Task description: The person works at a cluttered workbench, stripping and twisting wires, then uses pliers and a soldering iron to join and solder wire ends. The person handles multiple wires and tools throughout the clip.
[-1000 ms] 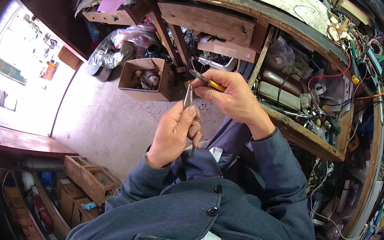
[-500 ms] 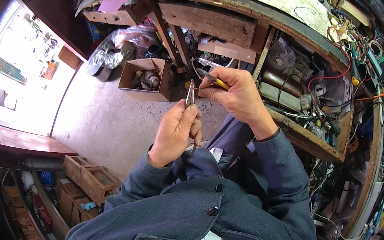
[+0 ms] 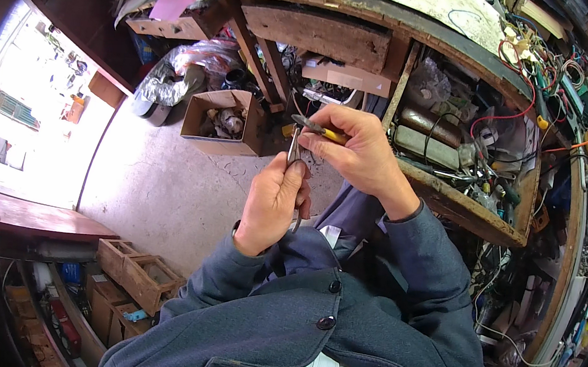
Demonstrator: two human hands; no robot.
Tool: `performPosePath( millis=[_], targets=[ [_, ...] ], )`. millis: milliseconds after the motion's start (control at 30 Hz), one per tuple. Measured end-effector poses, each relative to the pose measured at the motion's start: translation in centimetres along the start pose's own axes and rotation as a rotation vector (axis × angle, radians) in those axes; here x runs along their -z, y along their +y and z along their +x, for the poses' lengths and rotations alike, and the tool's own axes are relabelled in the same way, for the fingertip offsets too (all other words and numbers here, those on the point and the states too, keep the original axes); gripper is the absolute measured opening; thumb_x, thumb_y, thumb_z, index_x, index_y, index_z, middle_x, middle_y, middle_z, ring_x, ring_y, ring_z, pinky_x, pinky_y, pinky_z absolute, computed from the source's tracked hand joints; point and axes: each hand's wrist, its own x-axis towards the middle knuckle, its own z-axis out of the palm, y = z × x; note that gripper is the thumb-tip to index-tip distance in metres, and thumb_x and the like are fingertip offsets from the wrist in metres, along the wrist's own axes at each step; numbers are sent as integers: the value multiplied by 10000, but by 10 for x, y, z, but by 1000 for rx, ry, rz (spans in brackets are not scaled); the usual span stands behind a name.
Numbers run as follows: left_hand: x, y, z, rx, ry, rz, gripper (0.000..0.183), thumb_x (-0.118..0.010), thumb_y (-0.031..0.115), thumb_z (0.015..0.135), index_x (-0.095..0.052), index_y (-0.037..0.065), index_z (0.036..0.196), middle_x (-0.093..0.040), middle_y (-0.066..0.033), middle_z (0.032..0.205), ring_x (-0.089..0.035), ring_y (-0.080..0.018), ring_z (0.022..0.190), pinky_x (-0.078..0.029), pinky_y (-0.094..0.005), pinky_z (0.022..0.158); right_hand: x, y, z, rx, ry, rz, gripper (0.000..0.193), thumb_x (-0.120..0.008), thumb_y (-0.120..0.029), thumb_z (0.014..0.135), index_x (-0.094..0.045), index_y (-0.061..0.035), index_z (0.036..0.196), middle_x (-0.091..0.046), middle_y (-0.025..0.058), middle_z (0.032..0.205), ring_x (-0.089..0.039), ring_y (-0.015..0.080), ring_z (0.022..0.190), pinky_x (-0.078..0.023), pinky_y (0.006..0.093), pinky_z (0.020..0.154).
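In front of my lap, my left hand (image 3: 270,199) is closed around a slim silver pointed tool (image 3: 293,146). Its two narrow arms taper upward, and a thin curved metal end shows below the fingers; whether it is tweezers or scissors I cannot tell. My right hand (image 3: 356,147) grips yellow-handled pliers (image 3: 333,136), their dark head (image 3: 305,122) pointing left. That head lies close over the silver tool's tip, and the right thumb and fingertips are beside it. Anything small between the two tools is too fine to make out.
An open cardboard box (image 3: 221,140) stands on the concrete floor (image 3: 158,176). Ahead is a worn workbench (image 3: 399,1) with a wooden drawer (image 3: 317,34). To the right, an open drawer (image 3: 464,205) holds parts and wires. Wooden crates (image 3: 144,275) sit lower left.
The pliers' head has shifted left and slightly down, over the tip of the silver tool. My right hand's fingertips have come closer to it. The left hand has dropped slightly.
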Motion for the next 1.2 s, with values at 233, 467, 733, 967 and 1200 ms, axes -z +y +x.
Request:
performPosePath(
  millis=[233, 467, 733, 967, 1200],
  targets=[
    [-3, -7, -2, -39, 71, 44, 221, -482, 217, 1129, -520, 28, 1021, -509, -8, 690, -520, -99, 568, -461, -289, 519, -4, -12, -4, -14, 31, -144, 116, -749, -49, 866, -687, 31, 923, -636, 41, 710, -534, 44, 684, -480, 254, 624],
    [-4, -10, -2, -64, 111, 79, 225, -481, 212, 1128, -531, 20, 1023, -521, -15, 679, -528, -101, 562, -459, -294, 512, -14, -14, -3, 144, 129, -333, 157, -754, -47, 802, -633, 20, 875, -659, 190, 750, -670, 336, 658, -530, 375, 615],
    [-5, -2, -5, -67, 100, 168, 259, -470, 215, 1133, -524, 4, 994, -500, -18, 671, -524, -107, 556, -447, -287, 508, -14, 15, 5, 377, 330, -566, 158, -746, -22, 806, -604, -9, 873, -647, 154, 727, -654, 268, 626, -516, 364, 583],
    [3, -5, -5, 5, 88, -22, 262, -462, 232, 1139, -520, 12, 1009, -463, -10, 695, -504, -112, 554, -459, -279, 524, 4, -3, 5, 101, 238, -205, 157, -729, -111, 886, -652, 26, 888, -627, 171, 692, -586, 238, 570, -478, 329, 565],
    [3, -2, -5, 33, -15, -115, 264, -459, 244, 1140, -516, 5, 1043, -454, -11, 716, -491, -114, 558, -491, -284, 527, -2, 12, -6, -156, -93, 286, 164, -773, -28, 921, -723, 0, 1075, -723, -17, 934, -588, 32, 797, -473, 216, 677]
  ],
)
